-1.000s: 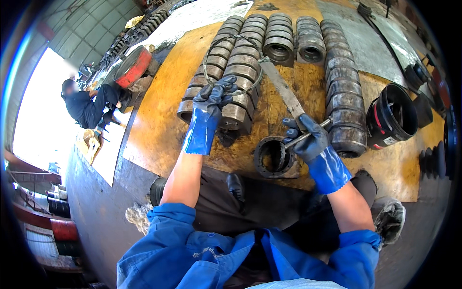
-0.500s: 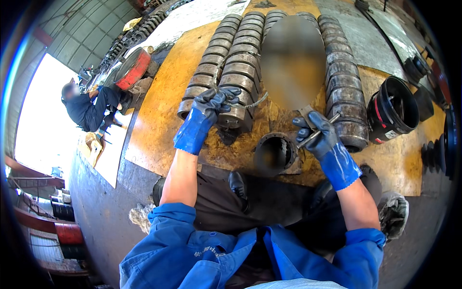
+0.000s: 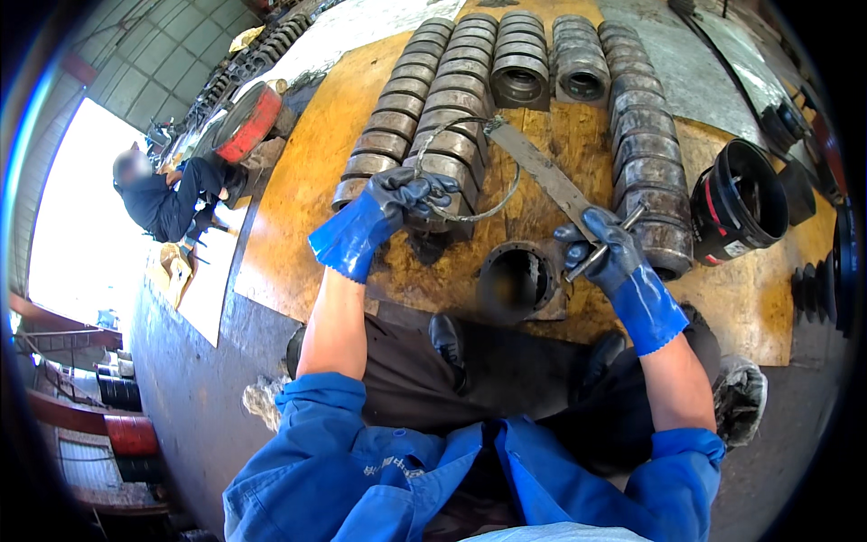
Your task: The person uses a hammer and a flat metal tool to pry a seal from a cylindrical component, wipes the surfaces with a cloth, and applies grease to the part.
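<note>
My left hand (image 3: 405,196), in a blue and black rubber glove, is closed on a loop of thin wire rope (image 3: 506,197). The loop bows out to the right and its upper part meets the far end of a flat metal bar (image 3: 545,172). My right hand (image 3: 612,248), gloved alike, grips the near end of this bar together with a short metal rod (image 3: 632,219) that lies crosswise to it. Whether bar and rod are joined is hidden by the fingers. Below and between my hands, a round flanged metal housing (image 3: 517,278) stands on the stained board (image 3: 280,262).
Long rows of worn metal rings (image 3: 643,135) lie ahead on the board. A black bucket (image 3: 736,203) holding metal pieces stands at the right. At the far left a person in dark clothes (image 3: 163,199) sits low near a red drum (image 3: 247,126).
The wire loop has spread wider and risen toward the bar's tip. My right hand has shifted slightly right, and my left glove's cuff has swung left. The bar's length now shows.
</note>
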The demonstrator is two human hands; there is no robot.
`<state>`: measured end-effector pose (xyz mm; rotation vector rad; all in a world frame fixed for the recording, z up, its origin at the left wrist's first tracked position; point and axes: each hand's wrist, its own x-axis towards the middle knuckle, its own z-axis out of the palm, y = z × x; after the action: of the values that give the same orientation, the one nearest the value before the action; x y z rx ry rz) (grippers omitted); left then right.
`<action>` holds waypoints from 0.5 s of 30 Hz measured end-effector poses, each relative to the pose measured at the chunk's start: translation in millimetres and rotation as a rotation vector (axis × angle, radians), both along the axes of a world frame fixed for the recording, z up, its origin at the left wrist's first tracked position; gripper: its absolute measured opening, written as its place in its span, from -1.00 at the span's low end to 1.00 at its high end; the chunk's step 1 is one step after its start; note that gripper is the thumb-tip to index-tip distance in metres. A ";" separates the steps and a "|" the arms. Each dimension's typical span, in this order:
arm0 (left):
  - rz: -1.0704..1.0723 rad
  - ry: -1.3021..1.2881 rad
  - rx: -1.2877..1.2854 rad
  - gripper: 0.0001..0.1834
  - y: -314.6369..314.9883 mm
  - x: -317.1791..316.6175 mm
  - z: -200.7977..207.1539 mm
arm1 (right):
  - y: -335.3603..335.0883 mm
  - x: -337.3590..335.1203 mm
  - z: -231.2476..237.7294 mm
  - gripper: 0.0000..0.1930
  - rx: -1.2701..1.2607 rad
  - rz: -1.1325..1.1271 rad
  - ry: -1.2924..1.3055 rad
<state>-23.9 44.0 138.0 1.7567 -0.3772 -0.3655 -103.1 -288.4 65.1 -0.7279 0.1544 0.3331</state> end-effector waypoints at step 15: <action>-0.049 0.099 0.159 -0.72 16.2 14.6 -27.5 | -0.7 -4.7 5.4 -0.54 -0.237 0.136 -0.181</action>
<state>-9.3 60.2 110.5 1.8780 -0.3275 -0.5276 -107.8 -289.1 70.5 -1.0019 -0.0283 0.3806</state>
